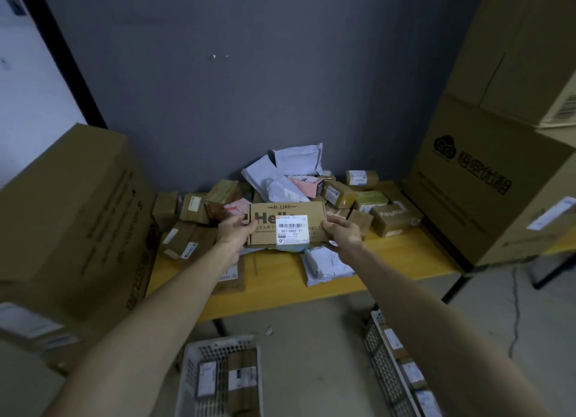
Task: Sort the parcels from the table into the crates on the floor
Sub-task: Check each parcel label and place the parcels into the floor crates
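My L hand (235, 231) grips the left short end of a flat brown cardboard box printed "Hello" (265, 219), fingers curled round the edge w/ the thumb on the printed face. My R hand (343, 231) does the same at the opposite short end, fingers wrapped round it. Both forearms are stretched out in front of me.

The box is held up off the tabletop, over the front of the parcel heap. Its long axis runs left-right between my hands. The broad printed face is tilted toward me, lettering right way up as I read it. A white barcode label (292, 229) is stuck on the right half of that face & covers part of the print.

Just below the box, a crumpled grey poly mailer (327, 264) lies on the yellow table (280, 282). Behind the box is the heap of small brown boxes & pale mailers (338, 194), piled against the dark grey wall (249, 89). Big brown cartons stand at each end of the table, one on the left (71, 204) & one on the right (486, 180).

On the floor near me sit 2 white perforated plastic crates, left crate (190, 370) & right crate (378, 354), each w/ labelled brown parcels inside.
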